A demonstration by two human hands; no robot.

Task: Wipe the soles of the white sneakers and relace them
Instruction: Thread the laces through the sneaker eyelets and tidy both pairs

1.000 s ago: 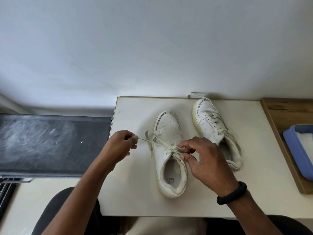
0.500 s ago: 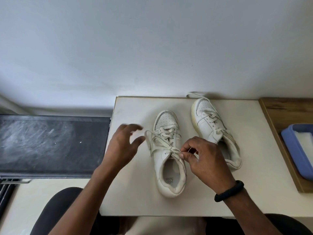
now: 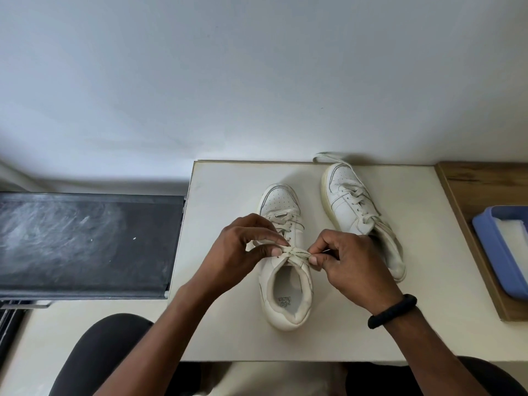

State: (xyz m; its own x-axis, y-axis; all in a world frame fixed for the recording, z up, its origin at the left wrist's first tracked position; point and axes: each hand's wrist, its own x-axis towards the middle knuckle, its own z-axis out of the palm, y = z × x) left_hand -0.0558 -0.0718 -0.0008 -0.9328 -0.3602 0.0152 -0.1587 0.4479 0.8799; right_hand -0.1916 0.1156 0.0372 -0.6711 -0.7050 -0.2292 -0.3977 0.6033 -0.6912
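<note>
On the table [image 3: 228, 324], left hand [image 3: 243, 247] and right hand [image 3: 351, 264] pinch sneaker lace [image 3: 295, 254].

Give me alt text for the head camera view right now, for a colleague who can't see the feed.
Two hands, left hand and right hand, pinch the laces at the top of the nearer sneaker on a pale table. The second sneaker lies beyond it to the right, laced, with a blue tray at the far right.

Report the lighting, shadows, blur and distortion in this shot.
Head view: soft, even light, no glare; the nearer white sneaker casts a faint shadow on the cream tabletop; left hand and right hand look sharp; the tabletop's side edges converge toward the wall.
</note>
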